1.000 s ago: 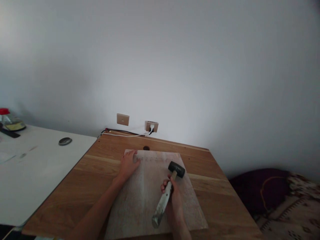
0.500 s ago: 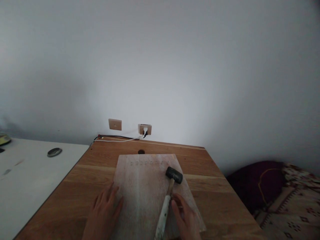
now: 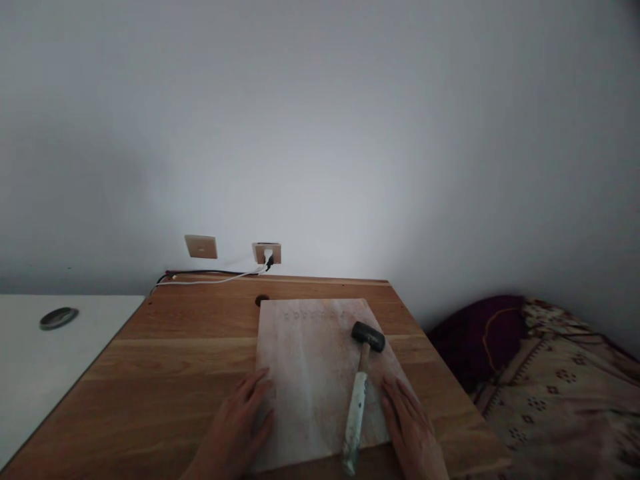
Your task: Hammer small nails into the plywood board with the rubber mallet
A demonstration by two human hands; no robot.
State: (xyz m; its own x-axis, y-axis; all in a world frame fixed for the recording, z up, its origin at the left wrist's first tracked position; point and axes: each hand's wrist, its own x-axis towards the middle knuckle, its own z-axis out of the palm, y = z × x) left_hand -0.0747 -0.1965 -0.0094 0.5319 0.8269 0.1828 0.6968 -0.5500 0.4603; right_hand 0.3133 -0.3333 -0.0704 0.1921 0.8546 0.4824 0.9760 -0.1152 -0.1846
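Our desk [image 3: 175, 373] bears the board [image 3: 310, 373], the mallet [image 3: 357, 395] lying on it — handle toward us, probably for easy reach. Our left hand [image 3: 237, 421] and right hand [image 3: 411, 428], open, grip nothing — fingers at the board's sides, perhaps steadying it.

No readable text; row of marks [image 3: 320, 315] on board [image 3: 320, 373] illegible.

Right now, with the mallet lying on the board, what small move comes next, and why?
Perhaps bring your right hand over to the mallet: it lies ungripped on the board, and that hand is close beside it.
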